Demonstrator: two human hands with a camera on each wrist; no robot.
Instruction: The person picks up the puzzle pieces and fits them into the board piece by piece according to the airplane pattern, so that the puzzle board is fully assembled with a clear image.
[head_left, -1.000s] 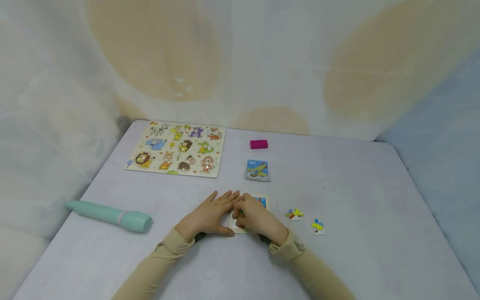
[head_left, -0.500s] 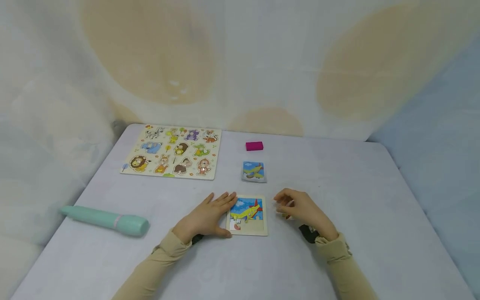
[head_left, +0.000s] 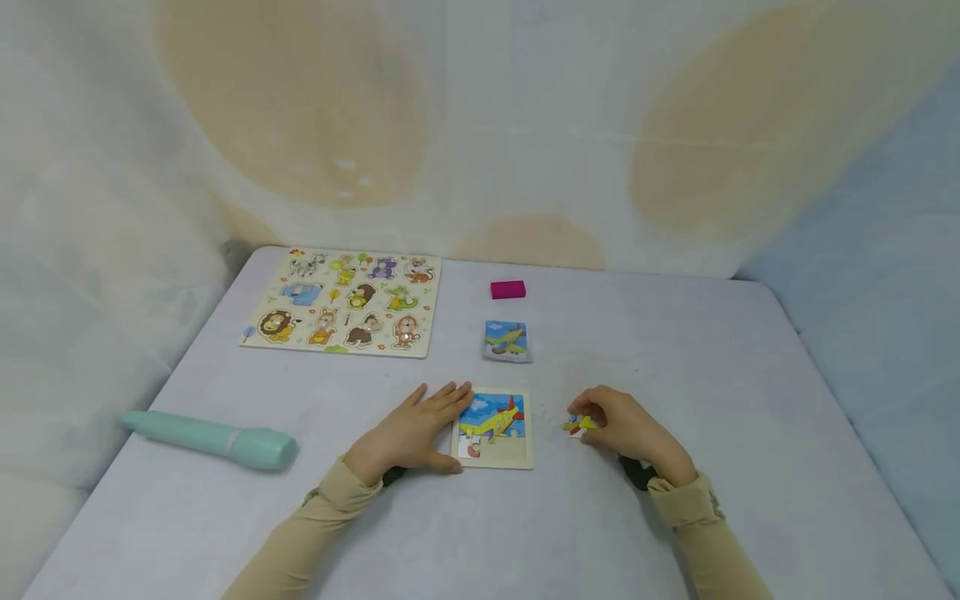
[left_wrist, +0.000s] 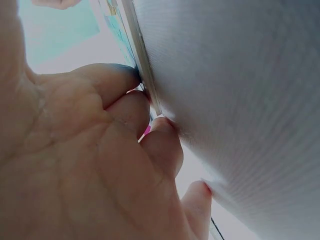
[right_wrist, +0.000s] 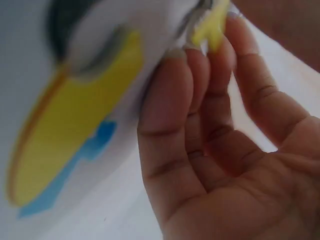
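A small square jigsaw puzzle in a pale wooden tray shows a yellow airplane on blue; the lower right of the tray is bare. My left hand rests at its left edge with fingers spread, and in the left wrist view fingertips touch the tray's edge. To the right of the tray, my right hand pinches a yellow, red and white puzzle piece between thumb and fingers, low at the table. Another puzzle piece, yellow and blue, appears blurred in the right wrist view; in the head view it is hidden.
Behind the tray lie a small airplane picture card and a magenta block. An animal puzzle board is at the back left. A mint-green microphone-shaped toy lies at the left. Fabric walls surround the table.
My right hand has left the tray, moved right and taken hold of the loose piece. My left hand has stayed at the tray's left edge. The view has shifted slightly.
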